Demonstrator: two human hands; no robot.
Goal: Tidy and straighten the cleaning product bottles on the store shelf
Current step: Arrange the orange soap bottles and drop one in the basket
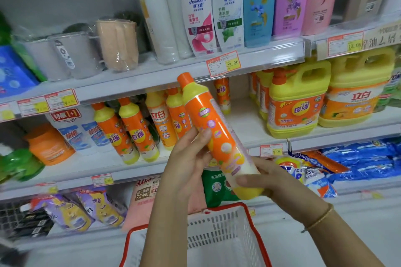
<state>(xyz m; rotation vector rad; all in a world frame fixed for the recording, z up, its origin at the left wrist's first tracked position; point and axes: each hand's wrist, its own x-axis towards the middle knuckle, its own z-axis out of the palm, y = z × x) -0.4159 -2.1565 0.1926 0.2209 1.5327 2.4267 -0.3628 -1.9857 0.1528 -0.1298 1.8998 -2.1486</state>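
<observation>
Gripping orange bottle [217, 136] off the shelf [244, 122], dead centre, cap toward 11 o'clock: left hand [187, 158] round mid-body, right hand [267, 176] cupping base. Likely light, stiff, glossy-slick; take at mid-body.

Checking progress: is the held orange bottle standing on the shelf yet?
No, the left hand and right hand hold the orange bottle tilted in front of the shelf.

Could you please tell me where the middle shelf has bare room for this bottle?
The held orange-and-yellow plastic bottle should fit on the bare white shelf board between the small orange bottle at the back and the big yellow pump jug. Leftward, leaning orange bottles crowd the shelf.
</observation>
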